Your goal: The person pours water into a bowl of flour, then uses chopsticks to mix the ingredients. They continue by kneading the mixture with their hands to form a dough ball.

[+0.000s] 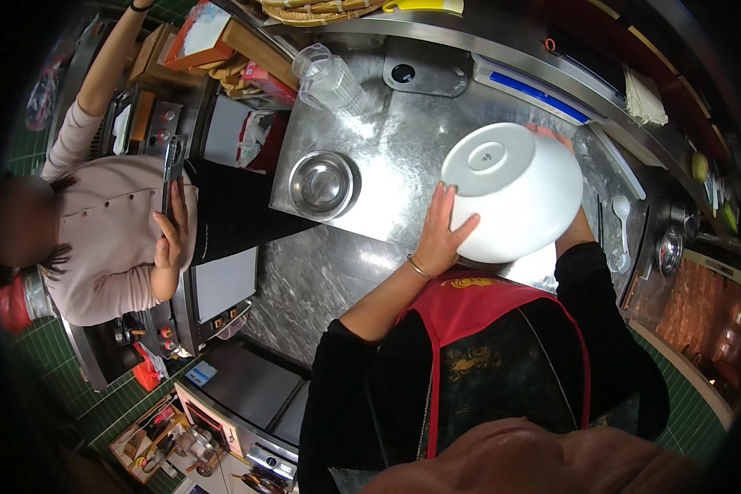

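A big white bowl (514, 214) is tipped over above the steel worktop (403, 156), its round foot turned up and to the left. My left hand (441, 235) grips its near left side, thumb and fingers spread against the outer wall. Around the far right side goes my right hand (554, 134); only part of it shows past the rim, and the rest is hidden by the bowl. The inside of the white bowl faces away, so its contents cannot be seen. To the left, a shiny metal bowl (322, 186) stands upright on the worktop.
A clear plastic jug (331, 81) and a flat grey scale (426, 69) stand toward the back. At the right lie a white spoon (623, 222) and dark chopsticks (600, 221). A shelf edge (519, 53) runs overhead. Another person (119, 235) at the left holds a phone (171, 173).
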The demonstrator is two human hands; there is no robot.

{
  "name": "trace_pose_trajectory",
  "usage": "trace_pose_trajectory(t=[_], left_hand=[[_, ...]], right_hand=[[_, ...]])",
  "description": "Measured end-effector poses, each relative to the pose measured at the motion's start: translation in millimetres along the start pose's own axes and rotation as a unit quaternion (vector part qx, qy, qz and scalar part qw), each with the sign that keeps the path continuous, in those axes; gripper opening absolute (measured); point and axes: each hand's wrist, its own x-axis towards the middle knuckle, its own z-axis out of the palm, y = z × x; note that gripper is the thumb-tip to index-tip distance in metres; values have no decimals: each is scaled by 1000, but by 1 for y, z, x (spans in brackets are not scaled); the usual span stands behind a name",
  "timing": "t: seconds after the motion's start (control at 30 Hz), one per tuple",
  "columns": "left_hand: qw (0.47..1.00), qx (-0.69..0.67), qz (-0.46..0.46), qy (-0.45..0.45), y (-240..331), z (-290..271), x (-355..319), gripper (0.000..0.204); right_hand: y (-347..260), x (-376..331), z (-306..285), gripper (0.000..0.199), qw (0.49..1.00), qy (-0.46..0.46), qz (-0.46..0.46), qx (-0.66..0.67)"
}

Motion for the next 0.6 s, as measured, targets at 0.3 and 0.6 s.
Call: trace_pose_trajectory(t=[0.3, 0.6], left_hand=[[814, -441, -357, 127, -37, -54, 10, 70], [585, -650, -428, 229, -54, -40, -19, 58]], right_hand=[[4, 0, 94, 92, 931, -86, -92, -341], [98, -23, 122, 59, 573, -80, -218, -786]])
